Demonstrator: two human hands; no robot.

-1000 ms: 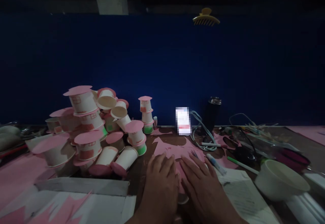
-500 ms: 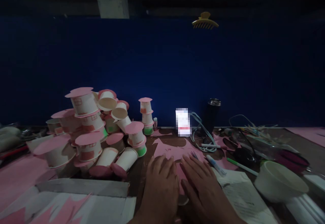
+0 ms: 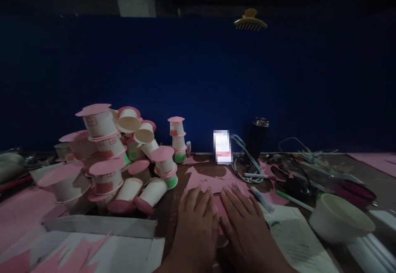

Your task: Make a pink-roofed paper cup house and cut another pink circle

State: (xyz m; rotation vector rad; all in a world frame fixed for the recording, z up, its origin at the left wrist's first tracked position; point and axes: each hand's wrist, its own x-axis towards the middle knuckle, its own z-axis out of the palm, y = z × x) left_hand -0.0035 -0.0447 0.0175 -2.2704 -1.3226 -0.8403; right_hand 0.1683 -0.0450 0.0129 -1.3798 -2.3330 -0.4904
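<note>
My left hand (image 3: 195,219) lies palm down at the front middle of the table, fingers stretched forward. Beside it, my right hand (image 3: 243,219) rests flat too, its thumb near the left one's. Between them shows a piece of pink paper (image 3: 220,209), partly covered by both hands. Just beyond the fingertips are cut pink paper scraps (image 3: 201,178). A capped marker (image 3: 262,199) lies by the right fingers, and a printed sheet (image 3: 289,233) sits right of that hand. Neither hand visibly grips anything.
Stacked paper-cup houses (image 3: 105,151) with pink roofs crowd the left. An open box (image 3: 123,250) holds pink scraps at front left. Behind stand a lit phone (image 3: 222,147), a coiled cable (image 3: 234,169) and a dark flask (image 3: 257,143). A white cup (image 3: 340,219) is at right.
The view has shifted slightly. My right thumb has drawn closer to the other fingers; both hands stay flat in nearly the same place.
</note>
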